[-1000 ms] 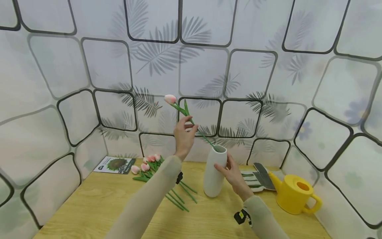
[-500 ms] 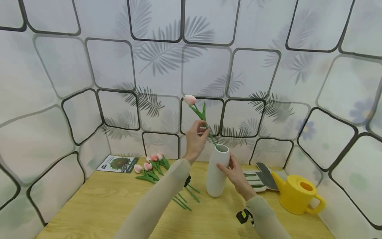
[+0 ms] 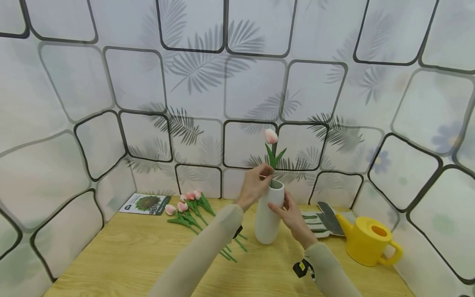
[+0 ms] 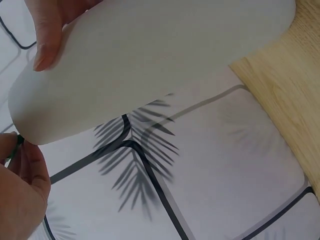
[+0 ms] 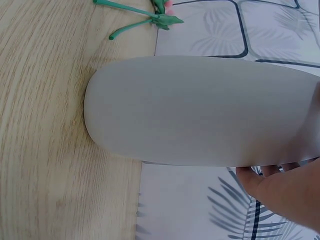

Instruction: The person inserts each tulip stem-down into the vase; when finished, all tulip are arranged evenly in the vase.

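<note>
A pink tulip (image 3: 271, 136) with green leaves stands upright over the white vase (image 3: 266, 222), its stem going down into the vase mouth. My left hand (image 3: 254, 185) pinches that stem just above the rim; in the left wrist view a bit of green stem (image 4: 19, 142) shows between the fingertips, right at the rim. My right hand (image 3: 293, 216) grips the upper side of the vase, with the thumb across the front and the fingers around the far side. The vase stands on the wooden table (image 3: 148, 255). The lower end of the stem is hidden inside it.
Several more pink tulips (image 3: 191, 210) lie on the table at left, partly behind the left sleeve. A sunflower seed packet (image 3: 145, 204) lies behind them. At right are striped gloves (image 3: 315, 225), a dark trowel blade (image 3: 330, 218) and a yellow watering can (image 3: 369, 241).
My left hand has moved right and down with the tulip, which has gone from leaning left to upright and sits deeper in the vase. My right hand keeps its grip on the vase.
</note>
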`<act>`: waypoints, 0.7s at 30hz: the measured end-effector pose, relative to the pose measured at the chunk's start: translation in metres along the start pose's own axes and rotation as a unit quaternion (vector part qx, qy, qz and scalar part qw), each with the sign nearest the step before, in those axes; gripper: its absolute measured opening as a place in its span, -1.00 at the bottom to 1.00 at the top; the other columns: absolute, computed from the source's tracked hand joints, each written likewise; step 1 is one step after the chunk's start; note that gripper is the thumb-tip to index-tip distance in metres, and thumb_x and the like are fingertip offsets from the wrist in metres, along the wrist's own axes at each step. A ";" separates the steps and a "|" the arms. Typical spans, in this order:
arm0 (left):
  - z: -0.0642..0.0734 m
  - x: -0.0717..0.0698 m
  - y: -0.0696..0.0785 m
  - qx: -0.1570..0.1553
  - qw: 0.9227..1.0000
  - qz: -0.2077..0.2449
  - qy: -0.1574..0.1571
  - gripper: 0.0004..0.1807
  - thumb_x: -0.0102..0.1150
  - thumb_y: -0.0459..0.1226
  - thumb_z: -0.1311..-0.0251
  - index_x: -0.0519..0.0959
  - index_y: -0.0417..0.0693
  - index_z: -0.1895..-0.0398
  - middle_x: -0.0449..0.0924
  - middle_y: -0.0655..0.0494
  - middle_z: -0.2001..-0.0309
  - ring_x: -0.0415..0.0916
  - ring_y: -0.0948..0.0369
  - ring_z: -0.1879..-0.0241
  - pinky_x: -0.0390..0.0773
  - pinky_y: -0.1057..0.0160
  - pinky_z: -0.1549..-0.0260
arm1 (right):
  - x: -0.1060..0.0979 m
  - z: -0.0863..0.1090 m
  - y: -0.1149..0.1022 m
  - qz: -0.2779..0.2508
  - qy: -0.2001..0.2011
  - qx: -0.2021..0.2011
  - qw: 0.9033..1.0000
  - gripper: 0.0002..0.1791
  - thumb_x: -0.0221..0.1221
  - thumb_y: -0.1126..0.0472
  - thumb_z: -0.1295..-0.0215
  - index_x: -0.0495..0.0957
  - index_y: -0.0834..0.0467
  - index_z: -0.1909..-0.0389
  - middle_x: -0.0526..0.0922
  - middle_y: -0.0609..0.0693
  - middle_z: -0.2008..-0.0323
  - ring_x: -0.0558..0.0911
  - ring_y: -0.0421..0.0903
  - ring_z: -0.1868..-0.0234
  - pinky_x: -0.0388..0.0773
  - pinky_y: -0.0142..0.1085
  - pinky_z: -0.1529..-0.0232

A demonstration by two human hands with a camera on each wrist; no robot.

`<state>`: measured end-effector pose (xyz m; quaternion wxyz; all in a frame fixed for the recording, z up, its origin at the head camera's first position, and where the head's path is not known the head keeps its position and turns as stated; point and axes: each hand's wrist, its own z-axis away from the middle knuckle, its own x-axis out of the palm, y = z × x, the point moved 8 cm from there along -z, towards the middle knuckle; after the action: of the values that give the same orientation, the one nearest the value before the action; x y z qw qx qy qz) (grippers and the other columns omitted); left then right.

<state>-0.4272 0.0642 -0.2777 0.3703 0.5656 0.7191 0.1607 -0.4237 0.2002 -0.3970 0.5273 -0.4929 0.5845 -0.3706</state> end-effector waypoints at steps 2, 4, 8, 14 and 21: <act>0.000 0.003 0.001 0.010 1.000 -0.013 -0.012 -0.88 0.21 -0.43 -0.26 0.63 -0.19 0.16 0.72 -0.01 0.21 0.67 0.17 0.21 0.64 0.39 0.22 | 0.000 0.000 0.000 0.000 -0.002 -0.002 1.000 0.00 0.28 -0.10 -0.27 -0.12 -0.04 -0.57 0.13 0.09 -0.50 0.12 0.17 -0.51 0.09 0.18 -0.46; 0.000 0.005 0.002 0.021 0.999 -0.026 -0.025 -0.88 0.21 -0.43 -0.25 0.63 -0.18 0.17 0.72 -0.01 0.22 0.67 0.18 0.22 0.64 0.40 0.22 | 0.000 0.001 -0.001 0.001 -0.004 -0.004 1.000 0.00 0.27 -0.10 -0.28 -0.13 -0.04 -0.57 0.13 0.10 -0.50 0.11 0.18 -0.51 0.09 0.18 -0.46; 0.000 0.010 0.003 0.033 0.997 -0.043 -0.059 -0.89 0.21 -0.43 -0.25 0.65 -0.16 0.19 0.72 0.01 0.21 0.66 0.19 0.22 0.62 0.41 0.21 | 0.000 0.003 -0.003 0.003 -0.006 -0.003 1.000 -0.01 0.26 -0.10 -0.29 -0.14 -0.07 -0.57 0.12 0.09 -0.51 0.11 0.17 -0.52 0.10 0.19 -0.45; 0.000 0.012 0.000 0.027 0.995 -0.044 -0.081 -0.88 0.21 -0.43 -0.25 0.67 -0.13 0.20 0.72 0.02 0.21 0.65 0.21 0.24 0.61 0.41 0.22 | 0.001 0.005 -0.005 -0.002 -0.008 -0.007 1.000 -0.03 0.27 -0.06 -0.29 -0.10 -0.08 -0.56 0.14 0.08 -0.50 0.12 0.16 -0.51 0.14 0.20 -0.43; 0.000 0.011 -0.002 0.007 0.995 -0.055 -0.086 -0.86 0.20 -0.42 -0.25 0.70 -0.11 0.20 0.73 0.04 0.21 0.66 0.22 0.25 0.61 0.43 0.26 | 0.001 0.006 -0.006 -0.004 -0.011 -0.013 1.000 -0.05 0.25 -0.04 -0.32 -0.11 -0.10 -0.57 0.15 0.09 -0.49 0.14 0.17 -0.51 0.15 0.20 -0.43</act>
<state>-0.4295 0.0744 -0.2828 0.4345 0.5399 0.7158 0.0858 -0.4166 0.1979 -0.3921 0.5255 -0.5061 0.5815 -0.3599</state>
